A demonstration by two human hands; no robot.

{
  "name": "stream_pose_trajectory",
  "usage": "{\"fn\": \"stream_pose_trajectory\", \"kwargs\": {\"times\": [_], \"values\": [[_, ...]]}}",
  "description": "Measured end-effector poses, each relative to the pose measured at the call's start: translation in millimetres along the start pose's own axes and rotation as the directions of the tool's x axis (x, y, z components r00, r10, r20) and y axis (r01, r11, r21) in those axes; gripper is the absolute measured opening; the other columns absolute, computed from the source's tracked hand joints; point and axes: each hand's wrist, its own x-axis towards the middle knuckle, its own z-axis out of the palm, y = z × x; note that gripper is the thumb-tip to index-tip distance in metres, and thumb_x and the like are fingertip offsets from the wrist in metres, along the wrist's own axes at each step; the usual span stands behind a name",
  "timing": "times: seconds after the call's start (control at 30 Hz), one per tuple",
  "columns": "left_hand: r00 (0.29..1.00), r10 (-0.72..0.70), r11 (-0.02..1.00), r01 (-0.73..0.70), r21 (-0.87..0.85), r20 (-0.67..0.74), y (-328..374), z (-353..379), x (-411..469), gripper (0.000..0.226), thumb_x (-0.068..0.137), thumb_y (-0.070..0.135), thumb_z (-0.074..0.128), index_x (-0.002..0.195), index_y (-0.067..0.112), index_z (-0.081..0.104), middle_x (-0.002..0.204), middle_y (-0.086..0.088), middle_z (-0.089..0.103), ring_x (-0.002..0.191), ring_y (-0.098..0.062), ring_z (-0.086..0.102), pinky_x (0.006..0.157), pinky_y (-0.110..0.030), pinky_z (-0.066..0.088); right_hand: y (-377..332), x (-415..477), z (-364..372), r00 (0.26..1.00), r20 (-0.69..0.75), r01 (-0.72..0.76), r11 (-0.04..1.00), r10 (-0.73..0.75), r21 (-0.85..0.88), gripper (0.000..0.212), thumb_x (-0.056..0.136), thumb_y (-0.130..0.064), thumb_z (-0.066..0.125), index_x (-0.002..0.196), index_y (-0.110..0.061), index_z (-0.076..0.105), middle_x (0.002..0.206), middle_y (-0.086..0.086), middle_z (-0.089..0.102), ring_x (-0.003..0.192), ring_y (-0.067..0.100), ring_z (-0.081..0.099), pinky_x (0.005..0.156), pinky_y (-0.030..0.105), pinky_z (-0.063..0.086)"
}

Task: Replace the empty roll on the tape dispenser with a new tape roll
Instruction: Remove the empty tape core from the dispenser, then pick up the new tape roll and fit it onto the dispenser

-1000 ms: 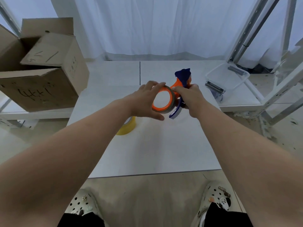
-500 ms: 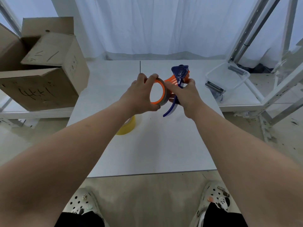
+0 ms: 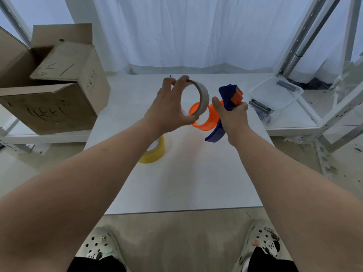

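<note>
Empty core held beside the tape dispenser, one hand on each.

The left hand [image 3: 167, 108] pinches the empty roll [image 3: 204, 95] by its rim, fingers over the top and thumb underneath. It holds the roll up just left of the tape dispenser [image 3: 205, 121], overlapping the bare orange hub; whether the two touch cannot be told. The right hand [image 3: 232, 116] is wrapped round the dispenser's blue handle, above the white table [image 3: 186, 183]. The new tape roll [image 3: 156, 154], yellow, lies on the table below and left of the dispenser, partly hidden by the left forearm. A cardboard box [image 3: 59, 107] stands well left of the dispenser, and a clear plastic tub [image 3: 279, 95] sits to its right.
</note>
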Motion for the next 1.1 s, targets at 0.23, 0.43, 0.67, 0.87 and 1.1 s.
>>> {"fn": "stream_pose_trajectory", "kwargs": {"times": [0.23,0.43,0.67,0.87,1.1], "values": [[0.975,-0.222,0.974,0.222,0.049,-0.003,-28,-10,-2,0.097,0.065,0.044,0.076,0.142,0.022,0.022,0.132,-0.013,0.035,0.119,-0.036,0.044,0.095,-0.041,0.04,0,0,-4,0.996,0.048,-0.072,0.997,0.072,0.008,0.061,0.08,-0.037,0.071,0.122,-0.017,0.032,0.104,0.001,0.053,0.09,0.02,0.057,0.077,0.034,0.053],[0.95,-0.3,0.946,0.285,0.152,0.086,-40,0,-4,0.102,0.067,0.047,0.076,0.144,0.01,0.02,0.138,-0.014,0.034,0.123,-0.037,0.042,0.099,-0.042,0.037,13,3,-6,0.978,0.143,-0.144,0.989,0.149,-0.044,0.054,0.08,-0.046,0.067,0.124,-0.027,0.043,0.106,0.004,0.063,0.083,0.02,0.062,0.08,0.035,0.055],[0.948,-0.248,0.927,0.173,0.333,0.198,-49,34,1,0.101,0.071,0.048,0.072,0.148,0.015,0.015,0.146,-0.008,0.03,0.128,-0.034,0.038,0.101,-0.046,0.035,19,16,-7,0.957,0.192,-0.198,0.972,0.219,-0.124,0.049,0.085,-0.047,0.061,0.126,-0.025,0.047,0.1,0.007,0.064,0.074,0.021,0.058,0.066,0.029,0.051],[0.938,-0.241,0.922,0.14,0.362,0.249,-45,59,27,0.093,0.074,0.065,0.057,0.144,0.015,0.022,0.139,-0.012,0.041,0.123,-0.035,0.043,0.099,-0.044,0.034,24,32,-10,0.953,0.163,-0.229,0.959,0.257,-0.169,0.052,0.086,-0.045,0.06,0.131,-0.024,0.045,0.111,0.009,0.063,0.083,0.021,0.062,0.068,0.03,0.052],[0.913,-0.307,0.923,0.217,0.318,0.268,-36,89,36,0.088,0.082,0.055,0.055,0.147,0.013,0.014,0.145,-0.014,0.037,0.126,-0.036,0.039,0.1,-0.044,0.032,36,31,-10,0.949,0.175,-0.253,0.965,0.261,-0.068,0.05,0.088,-0.046,0.057,0.134,-0.028,0.046,0.108,0.004,0.061,0.077,0.025,0.064,0.077,0.041,0.056]]}}
